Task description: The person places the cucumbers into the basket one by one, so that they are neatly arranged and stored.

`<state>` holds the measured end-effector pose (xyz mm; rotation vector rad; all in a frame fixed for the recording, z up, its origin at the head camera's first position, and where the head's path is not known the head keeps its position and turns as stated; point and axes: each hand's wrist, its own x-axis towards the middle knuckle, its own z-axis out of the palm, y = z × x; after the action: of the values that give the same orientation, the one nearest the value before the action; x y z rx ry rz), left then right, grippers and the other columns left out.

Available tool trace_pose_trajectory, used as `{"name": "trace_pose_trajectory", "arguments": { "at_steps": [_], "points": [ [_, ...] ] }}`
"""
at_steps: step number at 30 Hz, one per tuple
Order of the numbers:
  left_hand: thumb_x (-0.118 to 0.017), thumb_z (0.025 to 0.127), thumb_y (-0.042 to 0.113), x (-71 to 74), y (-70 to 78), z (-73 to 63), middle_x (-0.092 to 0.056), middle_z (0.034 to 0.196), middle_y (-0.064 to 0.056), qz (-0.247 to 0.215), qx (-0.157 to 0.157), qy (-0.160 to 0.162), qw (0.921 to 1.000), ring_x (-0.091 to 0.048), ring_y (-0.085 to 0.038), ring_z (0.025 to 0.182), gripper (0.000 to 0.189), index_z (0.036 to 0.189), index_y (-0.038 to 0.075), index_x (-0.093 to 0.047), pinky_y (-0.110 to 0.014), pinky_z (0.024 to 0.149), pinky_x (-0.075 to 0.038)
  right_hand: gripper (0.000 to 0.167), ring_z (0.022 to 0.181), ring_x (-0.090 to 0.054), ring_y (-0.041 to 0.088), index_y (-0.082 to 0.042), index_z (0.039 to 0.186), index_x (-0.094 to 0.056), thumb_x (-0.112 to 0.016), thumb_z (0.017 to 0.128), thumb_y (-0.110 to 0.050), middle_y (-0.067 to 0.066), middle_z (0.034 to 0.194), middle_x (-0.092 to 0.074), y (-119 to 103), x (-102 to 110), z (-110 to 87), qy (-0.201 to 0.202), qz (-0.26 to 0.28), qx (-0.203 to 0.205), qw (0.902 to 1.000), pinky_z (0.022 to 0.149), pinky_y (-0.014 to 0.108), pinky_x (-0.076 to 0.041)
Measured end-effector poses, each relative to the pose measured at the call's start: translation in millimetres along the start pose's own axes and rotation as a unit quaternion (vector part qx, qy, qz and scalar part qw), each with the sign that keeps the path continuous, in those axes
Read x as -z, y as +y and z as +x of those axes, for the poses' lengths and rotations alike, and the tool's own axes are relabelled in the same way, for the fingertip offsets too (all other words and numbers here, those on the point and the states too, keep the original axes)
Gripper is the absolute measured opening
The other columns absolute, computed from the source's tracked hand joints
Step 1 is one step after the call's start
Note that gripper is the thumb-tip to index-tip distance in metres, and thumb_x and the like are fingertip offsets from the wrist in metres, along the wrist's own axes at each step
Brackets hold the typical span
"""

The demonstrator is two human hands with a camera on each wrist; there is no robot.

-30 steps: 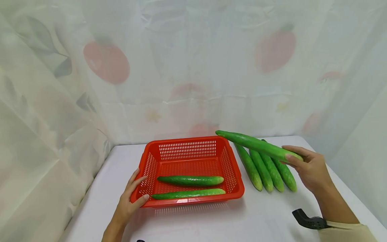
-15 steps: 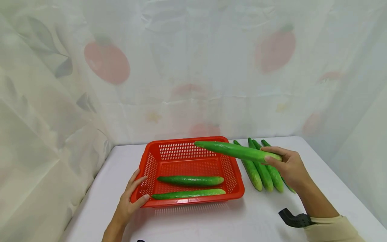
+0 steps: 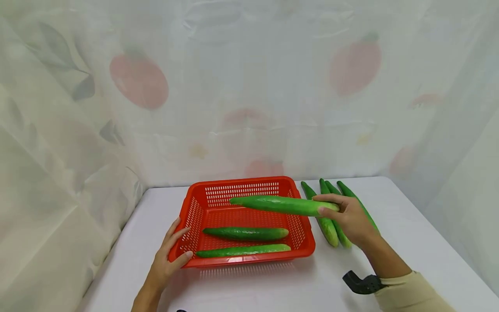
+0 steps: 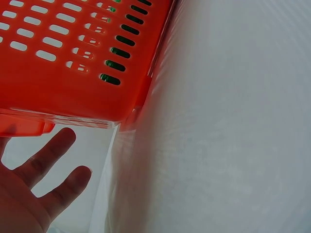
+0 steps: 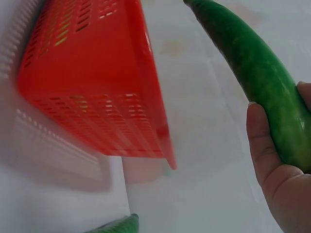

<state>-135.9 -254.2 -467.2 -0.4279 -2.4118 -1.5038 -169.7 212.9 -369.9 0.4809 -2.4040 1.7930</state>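
In the head view, my right hand (image 3: 351, 219) holds a long green cucumber (image 3: 273, 203) by its pale end, thumb on the near side. Its dark tip points left, above the red plastic basket (image 3: 241, 260). The right wrist view shows the thumb along the cucumber (image 5: 265, 73), beside the basket's outer wall (image 5: 87, 82). My left hand (image 3: 163, 262) rests at the basket's front left corner, thumb and a finger over the rim, fingers spread. Two fingers show straight in the left wrist view, just below the rim. Inside the basket lie two cucumbers (image 3: 247, 234), side by side.
Several more cucumbers (image 3: 327, 229) lie in a row on the white table (image 3: 331, 281), right of the basket, partly hidden by my right hand. A pale printed curtain (image 3: 241, 86) stands behind the table and continues along both sides.
My right hand has carried the cucumber leftward and lower, from above the row on the right to over the basket. My left hand and the basket have stayed in place.
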Motion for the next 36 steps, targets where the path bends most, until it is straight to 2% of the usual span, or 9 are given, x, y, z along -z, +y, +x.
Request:
{"name": "trace_pose_trajectory", "arguments": {
  "at_steps": [7,13,20,28,33,36],
  "points": [
    [-0.065,0.084,0.008,0.3,-1.4,-0.2,-0.02,0.157,-0.002,0.007,-0.005,0.001,1.0,-0.029,-0.017,0.133,0.054,0.137,0.008,-0.053,-0.018,0.091,-0.038,0.03,0.09,-0.058,0.031,0.0,0.118,-0.067,-0.068,0.091,-0.014,0.015,0.108,-0.063,3,-20,6.4,-0.025,0.004,-0.003,0.9997,0.071,0.033,-0.053],
    [-0.065,0.084,0.009,0.6,-1.0,0.1,-0.02,0.157,-0.001,0.006,-0.002,0.0,1.0,-0.028,-0.024,0.134,0.054,0.136,0.009,-0.053,-0.019,0.092,-0.037,0.028,0.094,-0.056,0.034,-0.003,0.117,-0.068,-0.068,0.091,-0.014,0.015,0.11,-0.061,7,-32,10.6,-0.041,0.021,-0.011,0.9989,0.074,0.043,-0.054],
    [-0.065,0.084,0.008,0.8,-4.7,0.0,-0.02,0.157,-0.002,0.003,-0.003,0.0,1.0,-0.028,-0.019,0.134,0.054,0.137,0.008,-0.052,-0.019,0.092,-0.036,0.028,0.089,-0.058,0.033,0.0,0.116,-0.067,-0.068,0.091,-0.012,0.017,0.106,-0.062,8,-47,15.3,-0.071,0.044,-0.006,0.9965,0.075,0.046,-0.053],
    [-0.066,0.082,0.006,0.5,-5.1,-0.2,-0.022,0.156,-0.005,0.009,-0.011,0.005,0.9999,-0.029,-0.024,0.133,0.055,0.136,0.007,-0.053,-0.018,0.091,-0.037,0.028,0.088,-0.059,0.031,-0.006,0.115,-0.069,-0.07,0.089,-0.015,0.013,0.106,-0.062,10,-68,20.3,-0.096,0.024,-0.007,0.9951,0.074,0.046,-0.053],
    [-0.065,0.085,0.009,1.5,-6.0,-0.1,-0.02,0.157,-0.002,0.008,-0.002,-0.002,1.0,-0.026,-0.022,0.136,0.054,0.137,0.008,-0.052,-0.019,0.093,-0.035,0.028,0.089,-0.058,0.031,-0.01,0.114,-0.07,-0.071,0.088,-0.019,0.01,0.106,-0.063,13,-79,23.1,-0.106,0.005,-0.015,0.9943,0.074,0.052,-0.052],
    [-0.065,0.085,0.009,1.6,-7.0,0.0,-0.019,0.158,-0.002,0.007,0.0,-0.005,1.0,-0.026,-0.02,0.136,0.054,0.137,0.008,-0.052,-0.019,0.094,-0.035,0.027,0.088,-0.057,0.03,-0.011,0.113,-0.071,-0.072,0.088,-0.021,0.009,0.105,-0.063,16,-85,25.0,-0.114,-0.003,-0.02,0.9933,0.073,0.05,-0.053]
  ]
}}
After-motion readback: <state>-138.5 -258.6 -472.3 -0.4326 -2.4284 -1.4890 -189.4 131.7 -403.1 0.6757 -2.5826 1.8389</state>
